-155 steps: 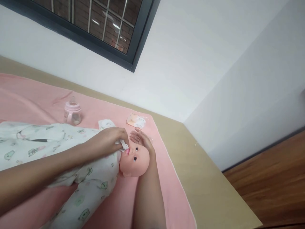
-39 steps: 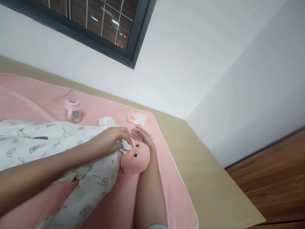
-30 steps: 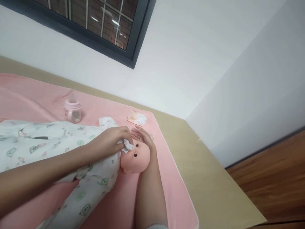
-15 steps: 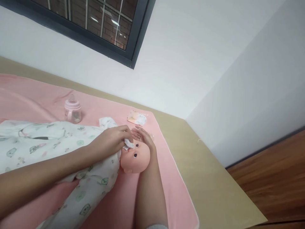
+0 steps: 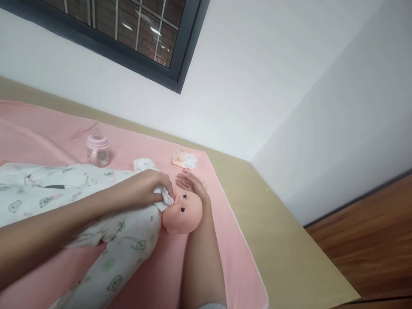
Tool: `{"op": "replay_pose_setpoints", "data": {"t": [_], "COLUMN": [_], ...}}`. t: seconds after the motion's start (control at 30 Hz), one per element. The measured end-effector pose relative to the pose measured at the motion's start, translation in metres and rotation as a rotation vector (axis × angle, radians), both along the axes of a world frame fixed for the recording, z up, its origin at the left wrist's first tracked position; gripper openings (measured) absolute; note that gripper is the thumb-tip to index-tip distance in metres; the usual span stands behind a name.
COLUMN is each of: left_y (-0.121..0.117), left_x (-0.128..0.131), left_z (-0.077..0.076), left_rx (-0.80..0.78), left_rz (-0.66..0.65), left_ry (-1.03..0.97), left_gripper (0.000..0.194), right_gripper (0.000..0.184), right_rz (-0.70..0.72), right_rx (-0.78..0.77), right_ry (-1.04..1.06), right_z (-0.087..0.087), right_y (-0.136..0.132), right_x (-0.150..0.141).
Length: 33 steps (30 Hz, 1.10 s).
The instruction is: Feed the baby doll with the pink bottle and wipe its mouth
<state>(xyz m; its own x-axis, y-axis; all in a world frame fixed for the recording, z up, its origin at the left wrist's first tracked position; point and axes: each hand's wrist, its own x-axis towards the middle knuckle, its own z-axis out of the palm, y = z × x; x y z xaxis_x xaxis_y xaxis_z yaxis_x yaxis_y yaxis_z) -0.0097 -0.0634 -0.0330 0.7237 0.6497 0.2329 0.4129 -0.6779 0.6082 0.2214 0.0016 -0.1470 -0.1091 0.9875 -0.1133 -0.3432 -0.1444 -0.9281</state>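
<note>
Pale tabletop (image 5: 273, 244), then pink blanket (image 5: 231, 262), both under the baby doll (image 5: 128, 231), which lies face up in a printed white outfit. Left hand (image 5: 151, 186) over doll's upper chest, thumb and fingers pinched narrow. Right hand (image 5: 192, 183) just past far side of doll's head, fingers extended, slightly cupped. Feeding bottle (image 5: 98, 153) upright beyond doll's torso. Printed packet (image 5: 184, 159) flat beyond doll's head. White tissue (image 5: 168, 197) pinched in left fingers, at doll's mouth.

Two hands (image 5: 149, 186) (image 5: 194, 185), one doll (image 5: 186, 219), one cloth (image 5: 166, 197), one bottle (image 5: 98, 152), one packet (image 5: 184, 159) show.
</note>
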Motion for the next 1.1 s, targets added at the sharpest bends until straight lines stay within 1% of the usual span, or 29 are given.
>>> {"op": "replay_pose_setpoints", "data": {"t": [0.13,0.3,0.43,0.53,0.73,0.93,1.1], "left_y": [-0.003,0.001,0.003,0.001,-0.002,-0.005,-0.006], "left_x": [0.001,-0.001,-0.002,-0.001,0.003,0.006,0.006], "left_z": [0.002,0.000,0.000,0.002,0.003,0.001,0.000], "left_rx": [0.009,0.039,0.073,0.087,0.109,0.137,0.137], "left_rz": [0.003,0.041,0.061,0.102,0.158,0.165,0.144], "left_ry": [0.024,0.028,0.028,0.036,0.101,0.093,0.003], "left_gripper": [0.024,0.030,0.024,0.023,0.031,0.031,0.035], "right_gripper": [0.034,0.037,0.038,0.035,0.032,0.032,0.029], "right_rz": [-0.001,0.003,0.010,0.005,-0.009,-0.022,-0.024], "right_rx": [0.015,0.035,0.022,0.007,-0.011,-0.013,-0.019], "right_ry": [-0.007,-0.017,0.001,0.017,0.020,0.008,0.000], "right_z": [-0.001,-0.003,-0.003,-0.002,0.005,0.009,0.008], "right_y": [0.001,0.002,0.003,0.003,-0.003,-0.008,-0.006], "right_x": [0.000,0.001,0.002,0.001,-0.002,-0.004,-0.003]}}
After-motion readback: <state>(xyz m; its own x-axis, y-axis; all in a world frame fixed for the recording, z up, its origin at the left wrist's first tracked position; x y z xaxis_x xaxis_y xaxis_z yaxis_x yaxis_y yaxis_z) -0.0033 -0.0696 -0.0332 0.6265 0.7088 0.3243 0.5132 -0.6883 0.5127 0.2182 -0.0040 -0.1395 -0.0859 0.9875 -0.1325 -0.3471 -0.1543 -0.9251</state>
